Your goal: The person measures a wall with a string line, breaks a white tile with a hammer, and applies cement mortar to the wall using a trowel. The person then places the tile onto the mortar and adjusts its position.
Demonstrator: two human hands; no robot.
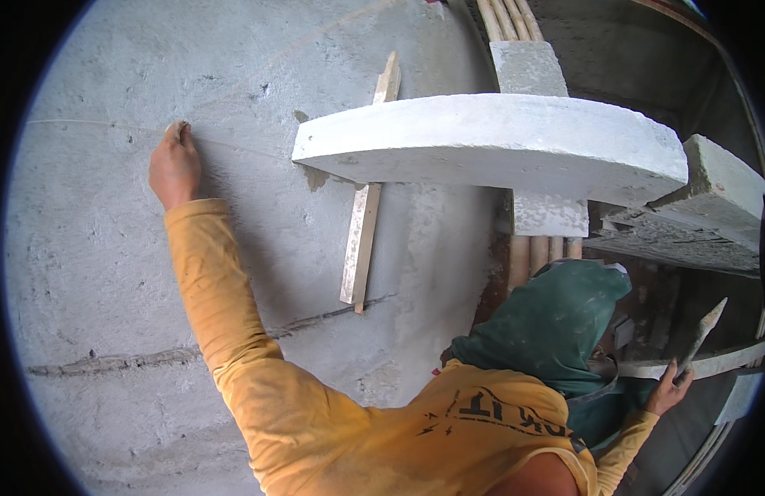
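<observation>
Neither of my hands is in view. A co-worker in a yellow long-sleeved top [333,422] and green head covering [539,322] is seen from behind and above. The co-worker's left hand [175,169] is pinched at a thin string [85,121] on the grey concrete wall [109,231]; any small item within it is unclear. The co-worker's right hand [670,388] grips a pointed, mortar-coated tool [703,326]. A white-grey slab [481,132] juts from the wall, with a pale timber batten [357,248] behind it and patches of damp mortar at its left end.
Several pale pipes [539,256] run vertically behind a short block [548,213]. Another concrete beam [713,190] sits at the right, above a curved pale rail [729,355]. A rough groove [118,361] crosses the lower wall.
</observation>
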